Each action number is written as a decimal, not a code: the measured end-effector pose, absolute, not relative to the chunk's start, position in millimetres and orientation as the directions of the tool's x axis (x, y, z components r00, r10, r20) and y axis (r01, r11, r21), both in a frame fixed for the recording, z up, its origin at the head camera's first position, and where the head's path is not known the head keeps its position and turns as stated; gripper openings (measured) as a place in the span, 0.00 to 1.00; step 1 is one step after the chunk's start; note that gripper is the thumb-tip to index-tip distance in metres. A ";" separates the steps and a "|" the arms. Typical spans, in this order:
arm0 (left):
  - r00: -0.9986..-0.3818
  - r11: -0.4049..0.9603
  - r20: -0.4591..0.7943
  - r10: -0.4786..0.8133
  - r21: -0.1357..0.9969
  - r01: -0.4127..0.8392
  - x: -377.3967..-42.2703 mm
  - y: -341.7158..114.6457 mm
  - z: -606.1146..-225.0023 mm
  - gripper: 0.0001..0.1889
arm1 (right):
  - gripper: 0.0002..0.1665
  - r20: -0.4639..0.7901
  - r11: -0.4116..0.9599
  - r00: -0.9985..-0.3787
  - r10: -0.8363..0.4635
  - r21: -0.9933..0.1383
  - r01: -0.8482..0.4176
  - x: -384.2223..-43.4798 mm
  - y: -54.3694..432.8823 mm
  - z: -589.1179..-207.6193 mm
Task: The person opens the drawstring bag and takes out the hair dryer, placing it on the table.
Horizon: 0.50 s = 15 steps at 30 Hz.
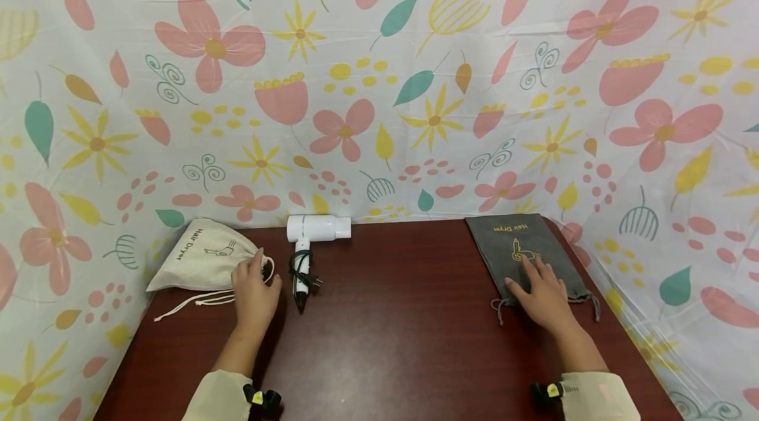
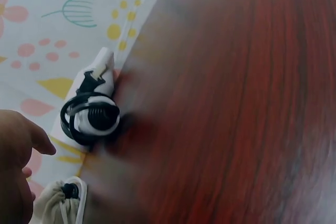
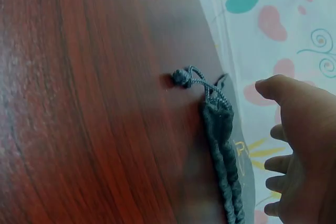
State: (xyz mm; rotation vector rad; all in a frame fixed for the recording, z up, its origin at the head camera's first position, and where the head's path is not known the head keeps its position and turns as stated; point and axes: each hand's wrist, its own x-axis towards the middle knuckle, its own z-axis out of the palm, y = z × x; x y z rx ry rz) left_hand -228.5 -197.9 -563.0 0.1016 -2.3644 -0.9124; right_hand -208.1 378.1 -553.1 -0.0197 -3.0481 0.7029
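Observation:
A cream drawstring bag (image 1: 204, 256) printed "Hair Dryer" lies at the left, its cords (image 1: 198, 300) trailing toward the front. My left hand (image 1: 256, 292) is at its gathered mouth, fingers loosely bent; in the left wrist view the thumb stands apart from the bag. Something dark shows inside the mouth. Just right of that hand lies a white hair dryer (image 1: 314, 228), its black cord (image 1: 304, 267) wound around the handle. My right hand (image 1: 542, 292) is spread over the lower part of a grey drawstring bag (image 1: 495, 236), fingers apart, with nothing gripped.
The dark red wooden table (image 1: 391, 329) carries all of these. A flower-printed cloth (image 1: 379, 78) hangs behind and along both sides, close to the table's back edge. The grey bag's knotted cord (image 3: 182, 77) sticks out at its mouth corner.

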 end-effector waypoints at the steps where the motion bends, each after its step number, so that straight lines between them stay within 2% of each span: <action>1: -0.816 0.774 0.518 -0.257 0.616 0.147 -229.2 -199.4 -563.6 0.36 | 0.50 0.012 0.898 -1.000 0.014 -0.440 0.007 -208.0 377.4 -552.6; 7: -0.820 0.825 0.549 -0.164 0.532 0.192 -232.2 -208.9 -565.2 0.36 | 0.49 0.035 0.887 -0.999 -0.004 -0.460 -0.020 -205.1 369.7 -550.1; 15: -0.833 0.863 0.543 -0.103 0.466 0.197 -236.8 -218.8 -564.9 0.36 | 0.48 0.057 0.864 -0.998 -0.029 -0.500 -0.053 -199.4 356.9 -550.9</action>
